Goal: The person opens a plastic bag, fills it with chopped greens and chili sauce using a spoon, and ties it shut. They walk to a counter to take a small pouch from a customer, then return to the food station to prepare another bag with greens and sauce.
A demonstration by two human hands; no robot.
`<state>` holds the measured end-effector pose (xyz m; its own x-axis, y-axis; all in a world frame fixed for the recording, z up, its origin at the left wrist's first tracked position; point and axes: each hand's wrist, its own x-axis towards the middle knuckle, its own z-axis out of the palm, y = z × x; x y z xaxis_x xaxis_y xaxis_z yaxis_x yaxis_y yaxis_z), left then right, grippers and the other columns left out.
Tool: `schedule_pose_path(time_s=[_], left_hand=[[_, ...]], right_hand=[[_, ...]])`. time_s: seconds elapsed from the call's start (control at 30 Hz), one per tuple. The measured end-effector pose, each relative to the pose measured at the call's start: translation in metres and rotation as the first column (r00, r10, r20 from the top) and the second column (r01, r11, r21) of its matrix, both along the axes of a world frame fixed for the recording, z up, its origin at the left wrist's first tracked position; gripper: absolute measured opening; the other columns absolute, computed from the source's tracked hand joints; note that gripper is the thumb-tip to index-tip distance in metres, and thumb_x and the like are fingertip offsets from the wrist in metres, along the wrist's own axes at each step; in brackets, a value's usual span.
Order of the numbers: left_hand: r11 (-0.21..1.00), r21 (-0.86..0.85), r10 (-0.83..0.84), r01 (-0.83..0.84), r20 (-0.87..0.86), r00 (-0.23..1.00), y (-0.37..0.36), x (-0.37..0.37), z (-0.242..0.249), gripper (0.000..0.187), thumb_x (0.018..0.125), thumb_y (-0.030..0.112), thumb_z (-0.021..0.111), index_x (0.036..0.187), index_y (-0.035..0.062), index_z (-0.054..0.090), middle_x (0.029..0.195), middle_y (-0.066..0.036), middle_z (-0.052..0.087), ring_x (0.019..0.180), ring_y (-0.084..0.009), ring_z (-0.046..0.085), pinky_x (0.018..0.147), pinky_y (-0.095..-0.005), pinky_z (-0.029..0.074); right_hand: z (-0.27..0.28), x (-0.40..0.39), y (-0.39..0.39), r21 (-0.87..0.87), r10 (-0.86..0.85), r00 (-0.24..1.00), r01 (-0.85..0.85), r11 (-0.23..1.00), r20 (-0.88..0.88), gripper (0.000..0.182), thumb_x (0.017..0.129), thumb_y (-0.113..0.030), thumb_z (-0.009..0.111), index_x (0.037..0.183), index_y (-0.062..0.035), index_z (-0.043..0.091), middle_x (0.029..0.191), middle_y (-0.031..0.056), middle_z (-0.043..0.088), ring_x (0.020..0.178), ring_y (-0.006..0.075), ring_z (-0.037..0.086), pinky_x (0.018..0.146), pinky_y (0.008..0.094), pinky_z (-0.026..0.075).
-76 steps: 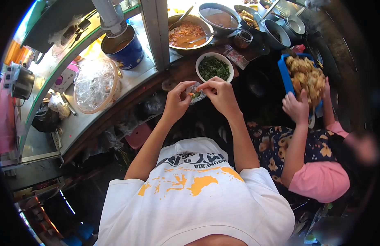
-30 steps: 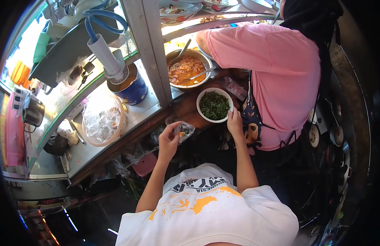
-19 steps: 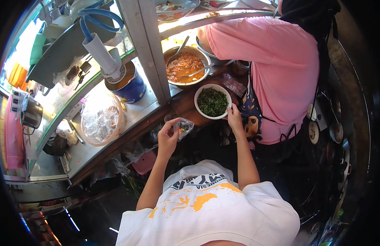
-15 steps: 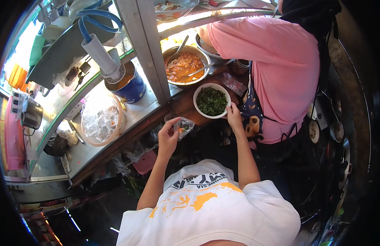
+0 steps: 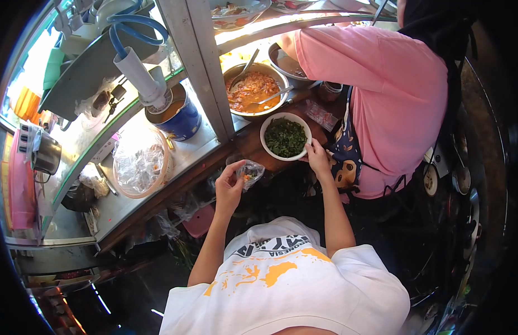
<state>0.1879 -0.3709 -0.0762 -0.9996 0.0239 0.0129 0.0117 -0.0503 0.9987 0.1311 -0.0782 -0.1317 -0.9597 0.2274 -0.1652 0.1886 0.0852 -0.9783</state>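
My left hand (image 5: pixel 231 181) pinches the rim of a small clear plastic bag (image 5: pixel 252 174) with some orange and green food inside. A white bowl (image 5: pixel 265 146) full of chopped green leaves (image 5: pixel 285 137) is gripped at its lower right rim by my right hand (image 5: pixel 316 158). The bowl is over the brown wooden ledge (image 5: pixel 245 144), to the right of the bag. Just beyond it stands a metal basin of red-orange food (image 5: pixel 253 89) with two spoons in it. A small printed plastic packet (image 5: pixel 320 115) lies right of the bowl.
A person in a pink shirt (image 5: pixel 396 111) stands close on the right, one arm over a bowl of dark food (image 5: pixel 288 62). At left are a blue pot (image 5: pixel 183 120), a basket of plastic bags (image 5: pixel 140 167) and a glass case with a metal post (image 5: pixel 202 67).
The person in pink has shifted right, uncovering more of the dark food bowl. The white bowl has moved slightly left with my right hand. My left hand still holds the bag.
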Motion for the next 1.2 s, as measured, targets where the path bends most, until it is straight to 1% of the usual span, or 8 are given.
schedule_pose_path(time_s=[0.17, 0.27, 0.47, 0.57, 0.7, 0.8, 1.07, 1.2], left_hand=[[0.998, -0.06, -0.008, 0.008, 0.011, 1.0, -0.003, 0.004, 0.013, 0.042, 0.082, -0.012, 0.054, 0.121, 0.0027, 0.063, 0.082, 0.006, 0.054, 0.065, -0.0002, 0.042, 0.057, -0.0169, 0.035], [1.0, -0.022, -0.011, 0.011, -0.002, 1.0, -0.003, 0.006, 0.02, 0.042, 0.082, -0.012, 0.054, 0.121, 0.0022, 0.063, 0.083, 0.006, 0.054, 0.066, -0.0003, 0.042, 0.058, -0.0167, 0.035], [1.0, -0.018, -0.016, 0.015, -0.051, 0.999, -0.002, 0.009, 0.046, 0.043, 0.081, -0.013, 0.053, 0.121, 0.0024, 0.063, 0.099, 0.004, 0.06, 0.068, -0.0006, 0.043, 0.061, -0.0164, 0.038], [0.997, -0.083, -0.021, 0.007, -0.166, 0.986, -0.002, 0.01, 0.08, 0.044, 0.081, -0.013, 0.052, 0.122, 0.0025, 0.063, 0.108, 0.002, 0.061, 0.069, -0.0008, 0.044, 0.062, -0.0162, 0.039], [0.977, -0.112, -0.191, 0.179, -0.108, 0.976, 0.003, -0.005, 0.053, 0.047, 0.081, -0.014, 0.05, 0.123, 0.0029, 0.062, 0.115, 0.001, 0.061, 0.068, -0.0016, 0.043, 0.062, -0.0159, 0.039], [0.969, -0.143, -0.219, 0.201, -0.126, 0.968, 0.005, -0.013, 0.077, 0.048, 0.081, -0.014, 0.05, 0.124, 0.0033, 0.062, 0.116, 0.001, 0.062, 0.068, -0.0013, 0.042, 0.06, -0.016, 0.039], [0.934, -0.089, -0.356, 0.346, -0.179, 0.917, 0.051, -0.04, 0.131, 0.047, 0.084, -0.013, 0.051, 0.126, 0.0039, 0.061, 0.119, 0.001, 0.061, 0.068, -0.0008, 0.038, 0.061, -0.0148, 0.037], [0.91, -0.064, -0.413, 0.41, -0.22, 0.884, 0.096, -0.069, 0.138, 0.045, 0.084, -0.012, 0.052, 0.125, 0.0043, 0.062, 0.106, 0.003, 0.059, 0.069, -0.0016, 0.038, 0.06, -0.0154, 0.036]], right_hand=[[0.007, 0.002, -0.001, -0.034, -0.003, 1.0, 0.003, 0.999, 0.016, 0.029, 0.101, -0.018, 0.046, 0.123, -0.0008, 0.052, 0.099, 0.0059, 0.061, 0.084, 0.0142, 0.065, 0.072, 0.0306, 0.059], [0.01, 0.003, -0.001, -0.066, -0.025, 0.999, 0.027, 0.997, 0.024, 0.028, 0.1, -0.019, 0.048, 0.12, -0.0002, 0.056, 0.097, 0.006, 0.063, 0.082, 0.014, 0.065, 0.068, 0.03, 0.06], [0.017, 0.01, 0.007, -0.064, -0.005, 0.998, 0.009, 0.998, 0.06, 0.032, 0.101, -0.024, 0.047, 0.122, -0.0011, 0.055, 0.1, 0.0066, 0.065, 0.08, 0.0152, 0.067, 0.073, 0.0287, 0.056], [0.017, 0.016, 0.013, -0.035, -0.001, 0.999, 0.002, 0.999, 0.049, 0.033, 0.101, -0.023, 0.048, 0.123, -0.0004, 0.055, 0.1, 0.0071, 0.065, 0.079, 0.0155, 0.067, 0.072, 0.0278, 0.055], [0.011, 0.019, 0.019, 0.111, -0.104, 0.994, 0.106, 0.988, -0.017, 0.028, 0.098, -0.016, 0.053, 0.117, 0.0017, 0.061, 0.094, 0.0086, 0.066, 0.073, 0.0146, 0.067, 0.064, 0.0273, 0.056], [0.03, 0.018, 0.026, 0.285, -0.138, 0.983, 0.168, 0.944, -0.123, 0.025, 0.097, -0.015, 0.054, 0.115, 0.0007, 0.063, 0.094, 0.0081, 0.066, 0.072, 0.0125, 0.065, 0.062, 0.0263, 0.055], [0.076, -0.062, 0.072, 0.313, -0.21, 0.867, 0.375, 0.873, -0.451, 0.021, 0.094, -0.009, 0.056, 0.112, -0.0008, 0.064, 0.097, 0.0084, 0.065, 0.075, 0.0124, 0.064, 0.066, 0.0269, 0.053], [0.076, -0.137, 0.117, 0.361, -0.23, 0.804, 0.476, 0.802, -0.549, 0.03, 0.089, -0.007, 0.061, 0.118, -0.0001, 0.06, 0.102, 0.0128, 0.063, 0.074, 0.017, 0.065, 0.068, 0.031, 0.053]])
